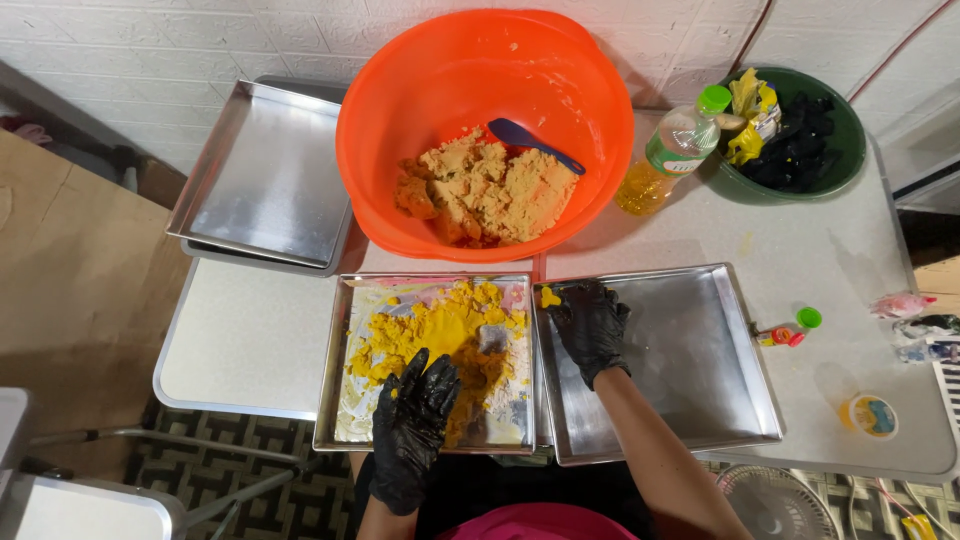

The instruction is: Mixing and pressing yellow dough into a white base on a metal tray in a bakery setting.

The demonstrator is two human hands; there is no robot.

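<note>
The left hand in a black glove (412, 425) is spread open and pressed flat on the yellow crumbly dough (440, 345) in the near square metal tray (345, 400). The right hand in a black glove (590, 325) is loosely curled, holding nothing, resting in the empty square metal tray (700, 370) on the right. Far behind, a big orange plastic bowl (450, 80) is seen.

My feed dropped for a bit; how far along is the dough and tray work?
Done: yellow dough already lies in the left tray, on a floury patch. In hand: the left hand presses that dough; the right hand rests in the right tray, which is bare. Left: much dough sits in the orange bowl.
</note>
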